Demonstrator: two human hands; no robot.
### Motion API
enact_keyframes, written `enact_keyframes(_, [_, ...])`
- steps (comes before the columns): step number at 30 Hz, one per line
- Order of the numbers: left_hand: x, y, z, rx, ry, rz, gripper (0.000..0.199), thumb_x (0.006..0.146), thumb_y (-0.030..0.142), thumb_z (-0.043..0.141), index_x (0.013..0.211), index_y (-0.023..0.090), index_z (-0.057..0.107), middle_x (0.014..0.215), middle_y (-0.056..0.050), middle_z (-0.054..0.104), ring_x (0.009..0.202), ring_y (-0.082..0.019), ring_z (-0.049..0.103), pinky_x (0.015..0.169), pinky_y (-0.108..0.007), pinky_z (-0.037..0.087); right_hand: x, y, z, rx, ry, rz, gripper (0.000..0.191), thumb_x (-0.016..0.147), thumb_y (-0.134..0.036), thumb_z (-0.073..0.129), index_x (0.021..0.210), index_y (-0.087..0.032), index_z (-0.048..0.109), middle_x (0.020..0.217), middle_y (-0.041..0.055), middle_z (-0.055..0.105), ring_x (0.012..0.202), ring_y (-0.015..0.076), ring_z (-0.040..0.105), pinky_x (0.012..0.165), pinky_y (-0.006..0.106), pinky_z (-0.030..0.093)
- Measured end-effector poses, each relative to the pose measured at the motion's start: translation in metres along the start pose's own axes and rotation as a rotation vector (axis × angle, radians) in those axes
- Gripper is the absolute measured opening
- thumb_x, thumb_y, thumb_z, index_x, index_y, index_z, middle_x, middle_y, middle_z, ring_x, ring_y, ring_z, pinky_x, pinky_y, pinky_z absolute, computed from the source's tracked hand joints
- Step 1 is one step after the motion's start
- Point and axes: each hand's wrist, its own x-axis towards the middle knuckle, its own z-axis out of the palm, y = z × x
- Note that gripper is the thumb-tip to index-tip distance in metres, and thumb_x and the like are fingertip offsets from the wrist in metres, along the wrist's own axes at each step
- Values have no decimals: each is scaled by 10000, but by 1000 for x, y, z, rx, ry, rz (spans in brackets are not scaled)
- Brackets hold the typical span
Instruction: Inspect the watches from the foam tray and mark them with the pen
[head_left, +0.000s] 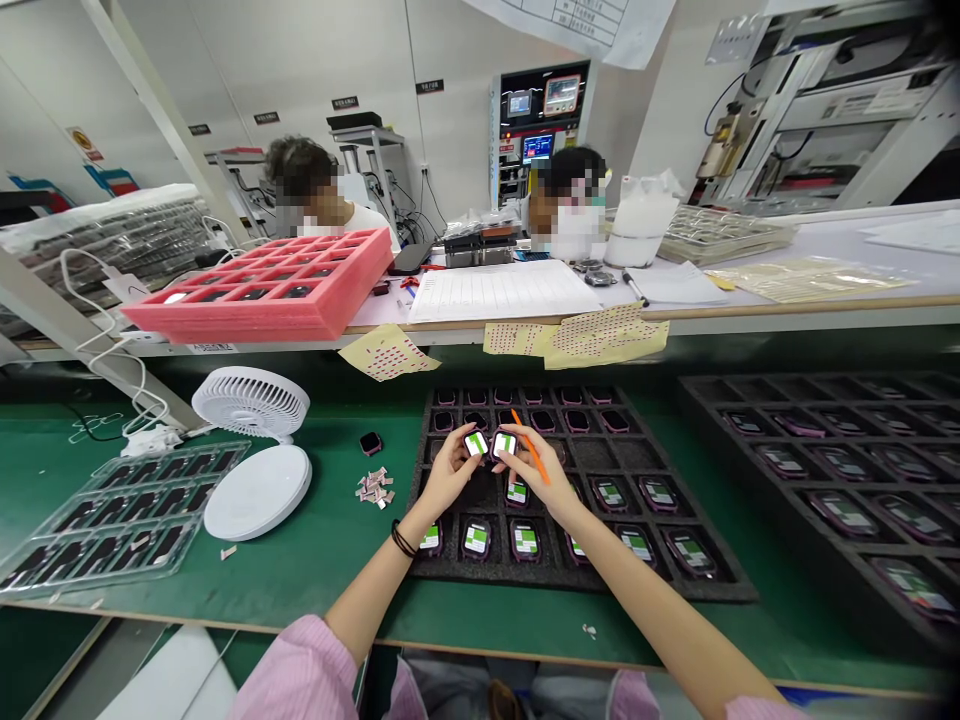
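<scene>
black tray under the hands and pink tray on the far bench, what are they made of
The black tray looks like matte foam, with soft-edged cut pockets and no shine. The pink tray also looks like foam, dull-surfaced with layered edges. The exact foam type can't be told from here.

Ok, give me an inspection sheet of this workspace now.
Surface: green bench mat.
Job's things: black foam tray of smartwatches with green-and-white labels.
Clutter: pink paper scraps, white round fan, clear plastic tray.
Hands: left hand and right hand each hold a smartwatch; right also holds a slim orange stick.
Cables: white cable beside the fan.
Surroundings: seated co-worker, another, pink foam tray.
</scene>
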Motion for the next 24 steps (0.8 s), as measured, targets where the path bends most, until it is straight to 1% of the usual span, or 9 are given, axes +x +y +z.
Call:
enact_keyframes(3, [0,0,0,4,13,-5,521,784,339,647,1261,211,480,1202,-110,574,755,-126,618,513,-192,439,0,0,0,-3,-16,-11,473,678,-359,747,1087,-241,542,937,34,634,586,151,658,411,227,479])
enact_keyframes(7, [0,6,-2,46,45,-10,433,826,386,595,1206,187,538,1082,-92,631,632,-99,598,496,-202,425,0,-1,-1,-24,8,-8,477,661,-371,761,1066,-232,551,877,16,633,548,142,644,383,221,469])
enact_keyframes(9, [0,8,-2,68,56,-14,388,841,409,567,1151,175,576,1049,-84,649,570,-81,564,484,-205,418,0,-3,-1,-31,31,-2,439,677,-386,746,1041,-222,563,882,18,631,528,135,642,382,219,465])
enact_keyframes(11, [0,10,-3,81,68,-18,360,847,426,549,1097,173,604,1054,-81,658,534,-71,533,471,-207,412,-2,-5,0,-22,44,6,381,728,-407,696,1035,-217,574,902,25,629,535,135,651,400,220,470])
enact_keyframes(14, [-1,10,-3,74,74,-29,357,843,436,546,1076,172,610,1068,-81,656,541,-74,536,458,-203,404,-3,-7,0,9,33,15,338,779,-414,639,1052,-224,580,950,37,625,567,140,667,429,221,480])
enact_keyframes(18, [-2,12,-1,29,52,-37,388,811,417,599,1111,170,584,1093,-89,637,627,-98,577,466,-192,404,-2,-5,0,17,16,18,364,754,-400,667,1065,-231,579,1041,57,606,576,139,669,436,223,482])
enact_keyframes(21, [-3,14,1,18,47,-36,400,790,404,630,1111,172,576,1071,-82,637,635,-96,571,482,-191,415,-1,-2,0,7,27,4,378,740,-402,682,1058,-227,576,978,47,608,560,138,661,424,218,474])
enact_keyframes(24, [-3,15,1,19,48,-43,393,800,428,611,1099,176,581,1063,-80,639,607,-93,576,466,-195,398,-1,-2,0,11,28,-1,364,749,-409,673,1052,-230,580,936,34,619,553,136,657,424,217,472])
